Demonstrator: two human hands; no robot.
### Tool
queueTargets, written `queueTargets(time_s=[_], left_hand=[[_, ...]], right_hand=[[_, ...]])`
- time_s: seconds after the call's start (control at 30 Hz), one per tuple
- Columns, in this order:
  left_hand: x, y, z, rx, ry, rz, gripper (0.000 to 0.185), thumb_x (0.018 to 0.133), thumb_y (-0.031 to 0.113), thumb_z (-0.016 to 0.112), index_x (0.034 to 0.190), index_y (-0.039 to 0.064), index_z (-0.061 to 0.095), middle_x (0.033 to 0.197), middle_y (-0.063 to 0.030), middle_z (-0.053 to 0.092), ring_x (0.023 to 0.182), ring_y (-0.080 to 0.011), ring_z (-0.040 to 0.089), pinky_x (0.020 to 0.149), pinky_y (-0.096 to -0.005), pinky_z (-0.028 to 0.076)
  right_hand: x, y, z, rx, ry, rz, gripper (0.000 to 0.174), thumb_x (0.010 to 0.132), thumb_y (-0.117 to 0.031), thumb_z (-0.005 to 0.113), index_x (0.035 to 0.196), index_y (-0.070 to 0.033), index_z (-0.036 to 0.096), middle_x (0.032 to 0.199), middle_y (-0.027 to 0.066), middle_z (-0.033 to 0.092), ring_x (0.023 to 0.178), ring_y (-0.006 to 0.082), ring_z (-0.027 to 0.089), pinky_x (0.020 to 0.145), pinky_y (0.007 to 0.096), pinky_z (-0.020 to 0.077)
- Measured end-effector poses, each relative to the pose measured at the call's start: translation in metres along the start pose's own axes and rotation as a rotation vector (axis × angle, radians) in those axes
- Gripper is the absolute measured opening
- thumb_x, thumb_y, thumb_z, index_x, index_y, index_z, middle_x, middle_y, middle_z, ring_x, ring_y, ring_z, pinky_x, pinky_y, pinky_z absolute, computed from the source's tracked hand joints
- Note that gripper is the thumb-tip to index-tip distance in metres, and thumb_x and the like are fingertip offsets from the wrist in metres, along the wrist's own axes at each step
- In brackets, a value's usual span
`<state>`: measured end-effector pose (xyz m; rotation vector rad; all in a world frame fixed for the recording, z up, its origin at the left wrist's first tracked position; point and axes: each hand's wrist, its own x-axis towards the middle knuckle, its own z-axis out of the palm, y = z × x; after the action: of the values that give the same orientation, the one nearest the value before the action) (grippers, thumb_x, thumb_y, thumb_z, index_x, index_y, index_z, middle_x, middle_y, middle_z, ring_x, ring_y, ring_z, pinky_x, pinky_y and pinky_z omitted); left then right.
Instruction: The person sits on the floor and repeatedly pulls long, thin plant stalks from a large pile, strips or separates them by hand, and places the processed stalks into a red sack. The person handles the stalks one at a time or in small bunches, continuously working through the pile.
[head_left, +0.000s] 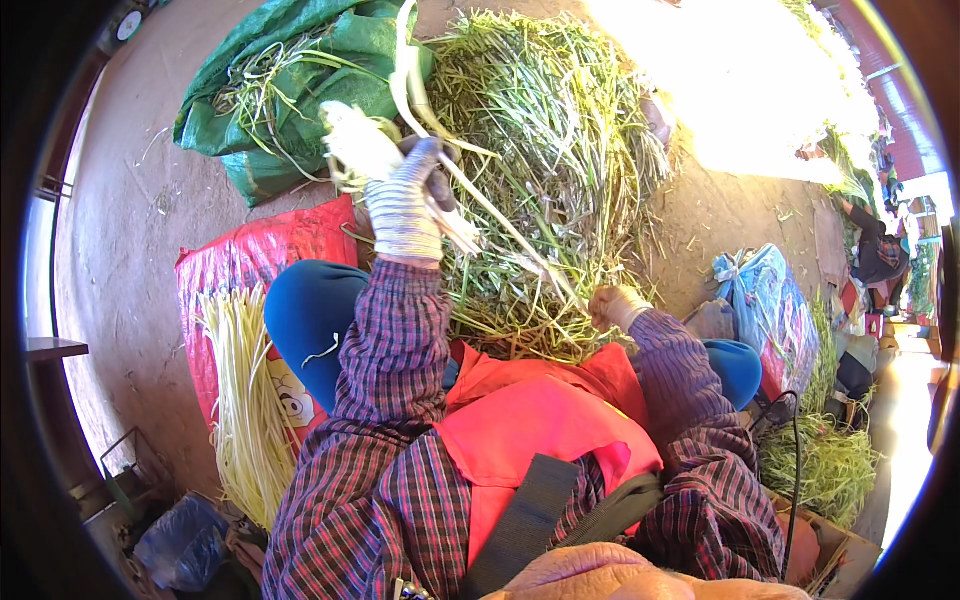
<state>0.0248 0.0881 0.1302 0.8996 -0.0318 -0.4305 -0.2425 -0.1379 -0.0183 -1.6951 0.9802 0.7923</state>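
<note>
My left hand (420, 187), in a striped glove with dark fingers, is closed around a bunch of pale, blurred plant stalks (360, 146). A long whitish stalk (495, 210) runs from that hand down to my right hand (613, 306), whose fingers are closed at its lower end. Beneath and beyond both hands spreads a large heap of green and yellow leafy stalks (555, 127). A neat bundle of pale yellow stems (244, 405) lies on a red printed sack (300, 236) to my left.
A green woven sack (262, 165) with loose leaf strips lies at the upper left. A blue plastic bag (772, 300) stands at the right, near another pile of green cuttings (817, 465). Another person (881, 247) is at the far right. A clear plastic bag (180, 540) lies at the lower left.
</note>
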Motion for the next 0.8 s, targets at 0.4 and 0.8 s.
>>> queueTargets(time_s=[0.4,0.8], left_hand=[[0.004,-0.001,-0.01,-0.17,0.064,-0.078,0.011,0.082,0.01,0.067,0.085,0.007,0.057,0.072,-0.0063,0.061,0.048,-0.0084,0.049,0.039,-0.0216,0.039],[0.015,-0.041,-0.014,-0.252,0.06,-0.274,0.012,0.085,0.012,0.063,0.092,0.007,0.056,0.072,-0.0051,0.059,0.051,-0.0091,0.049,0.04,-0.023,0.038]], right_hand=[[-0.052,-0.043,-0.006,-0.88,0.519,-0.188,0.026,0.091,-0.032,0.051,0.102,-0.011,0.061,0.103,0.0065,0.065,0.088,0.0236,0.064,0.074,0.0354,0.0503],[-0.106,-0.105,0.024,0.002,-0.037,-0.745,0.022,0.09,-0.03,0.059,0.093,-0.009,0.064,0.071,-0.0034,0.063,0.07,0.0053,0.058,0.066,0.0214,0.0451]])
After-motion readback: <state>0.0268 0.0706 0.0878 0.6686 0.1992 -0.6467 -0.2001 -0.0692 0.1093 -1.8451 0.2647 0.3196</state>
